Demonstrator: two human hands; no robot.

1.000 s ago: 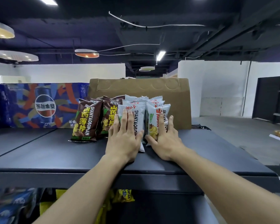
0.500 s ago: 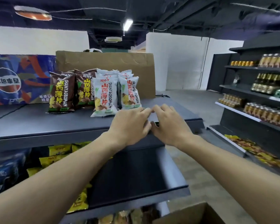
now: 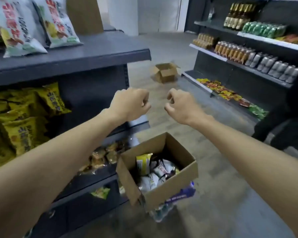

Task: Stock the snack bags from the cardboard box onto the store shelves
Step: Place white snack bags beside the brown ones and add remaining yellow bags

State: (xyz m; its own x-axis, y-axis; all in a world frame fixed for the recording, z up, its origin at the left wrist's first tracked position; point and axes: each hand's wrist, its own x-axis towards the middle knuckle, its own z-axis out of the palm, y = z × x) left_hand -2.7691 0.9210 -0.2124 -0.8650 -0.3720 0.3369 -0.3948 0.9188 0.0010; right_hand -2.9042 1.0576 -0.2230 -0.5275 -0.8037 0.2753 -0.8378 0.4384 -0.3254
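Head view: white snack bags point(image 3: 24, 30) on top shelf point(image 3: 93, 54) overhang its near edge; a knock could topple them. Cardboard box point(image 3: 163, 189), bags inside, sits low, near. Left hand point(image 3: 130, 104) and right hand point(image 3: 179, 107) hover above it, fingers loosely curled, holding nothing.

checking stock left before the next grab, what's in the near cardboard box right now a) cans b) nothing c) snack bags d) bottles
c: the near cardboard box lies open below both empty hands and holds a pile of snack bags, white and yellow ones.
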